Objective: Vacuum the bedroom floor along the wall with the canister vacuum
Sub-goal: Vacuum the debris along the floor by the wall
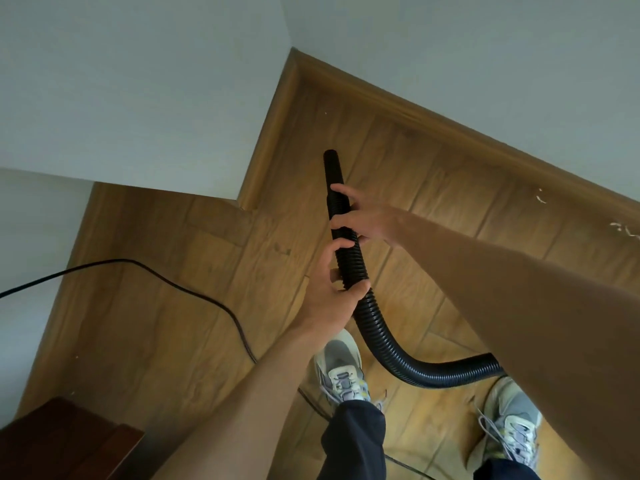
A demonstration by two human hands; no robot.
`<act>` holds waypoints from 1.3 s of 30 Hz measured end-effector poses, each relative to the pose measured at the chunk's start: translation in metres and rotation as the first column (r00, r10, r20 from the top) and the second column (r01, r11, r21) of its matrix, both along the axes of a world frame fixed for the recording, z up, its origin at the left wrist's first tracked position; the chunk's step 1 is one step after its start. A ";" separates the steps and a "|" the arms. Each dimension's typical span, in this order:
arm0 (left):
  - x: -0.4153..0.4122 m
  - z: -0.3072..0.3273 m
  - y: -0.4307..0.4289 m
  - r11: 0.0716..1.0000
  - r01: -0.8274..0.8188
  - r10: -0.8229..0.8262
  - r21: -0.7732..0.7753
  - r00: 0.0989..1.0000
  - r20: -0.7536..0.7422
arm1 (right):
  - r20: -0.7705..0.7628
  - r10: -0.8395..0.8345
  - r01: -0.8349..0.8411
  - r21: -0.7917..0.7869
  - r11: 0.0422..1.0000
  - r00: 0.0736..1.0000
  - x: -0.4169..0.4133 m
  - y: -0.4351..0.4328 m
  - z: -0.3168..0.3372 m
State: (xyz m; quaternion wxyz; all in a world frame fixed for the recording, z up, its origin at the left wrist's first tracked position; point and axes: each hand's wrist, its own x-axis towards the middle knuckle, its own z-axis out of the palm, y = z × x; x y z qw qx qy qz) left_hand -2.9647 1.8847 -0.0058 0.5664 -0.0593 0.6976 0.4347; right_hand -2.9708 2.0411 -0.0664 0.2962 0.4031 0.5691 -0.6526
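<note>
Right hand (370, 220) beyond left hand (329, 289), both around black hose (384, 345).

A black ribbed hose (349, 258) is curved up from the lower right to mid-frame. It is gripped by the left hand (330, 289) low and the right hand (367, 220) higher, with its bare end pointed toward the wall (450, 36) corner at upper centre.

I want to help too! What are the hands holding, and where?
Both grip the black vacuum hose near its open end: the right hand nearer the tip, the left hand just behind it.
</note>
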 end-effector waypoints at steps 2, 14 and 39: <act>-0.005 -0.003 0.003 1.000 0.003 -0.002 0.014 1.000 -0.025 | -0.011 -0.015 0.015 0.027 1.000 1.000 -0.005 0.002 -0.002; -0.038 -0.020 0.030 0.995 -0.042 0.042 0.087 0.999 0.003 | -0.053 0.120 -0.102 0.257 0.961 0.991 -0.051 0.023 -0.008; 0.073 0.010 0.034 0.913 0.401 -0.407 0.074 0.909 0.093 | 0.227 -0.417 0.414 0.062 0.908 0.880 0.142 0.028 0.023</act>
